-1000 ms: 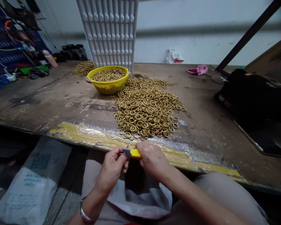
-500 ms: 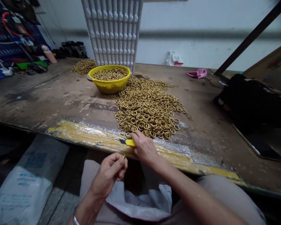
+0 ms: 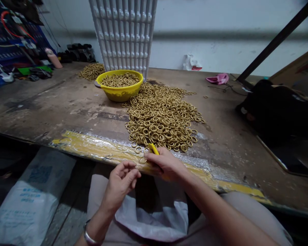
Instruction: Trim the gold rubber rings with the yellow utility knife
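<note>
My right hand (image 3: 166,164) is closed round a yellow utility knife (image 3: 153,149), whose dark blade points up toward the heap of brass-coloured rings (image 3: 164,116). At the fingertips of that hand, over the table's taped edge, is a single ring (image 3: 142,160). My left hand (image 3: 123,179) hovers just left of it, in front of the edge. Its thumb and forefinger are slightly apart, and no ring shows between them. Below both hands, a white bag (image 3: 154,232) gapes across my lap.
A yellow basin (image 3: 122,94) full of rings stands behind the heap, before a grey ribbed plastic panel (image 3: 125,37). A smaller ring pile (image 3: 91,71) lies back left. At right are a dark cloth bundle (image 3: 277,112) and a phone-like slab (image 3: 284,157). A printed sack (image 3: 33,194) lies below left.
The ring in my left fingertips is gone from view, and those fingers have parted. My right hand has drawn back from the heap with a ring, and the knife has turned to point upward.
</note>
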`<action>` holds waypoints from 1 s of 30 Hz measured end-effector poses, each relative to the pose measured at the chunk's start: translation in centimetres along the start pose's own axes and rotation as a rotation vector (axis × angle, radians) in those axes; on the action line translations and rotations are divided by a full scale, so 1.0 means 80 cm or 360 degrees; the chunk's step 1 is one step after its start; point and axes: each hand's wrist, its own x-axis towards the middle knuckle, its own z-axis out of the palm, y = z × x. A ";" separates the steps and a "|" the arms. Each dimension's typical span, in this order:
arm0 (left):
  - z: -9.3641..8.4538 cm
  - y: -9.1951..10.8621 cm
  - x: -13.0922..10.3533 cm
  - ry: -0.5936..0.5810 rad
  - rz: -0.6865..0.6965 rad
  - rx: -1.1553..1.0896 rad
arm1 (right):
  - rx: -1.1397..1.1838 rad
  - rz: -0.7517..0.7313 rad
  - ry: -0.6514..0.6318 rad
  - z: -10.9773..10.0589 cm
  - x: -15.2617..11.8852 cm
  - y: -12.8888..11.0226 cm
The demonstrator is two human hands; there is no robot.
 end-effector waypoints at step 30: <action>0.000 0.006 0.001 -0.0076 -0.0086 0.0269 | -0.1989 -0.0503 0.0322 0.021 -0.039 0.021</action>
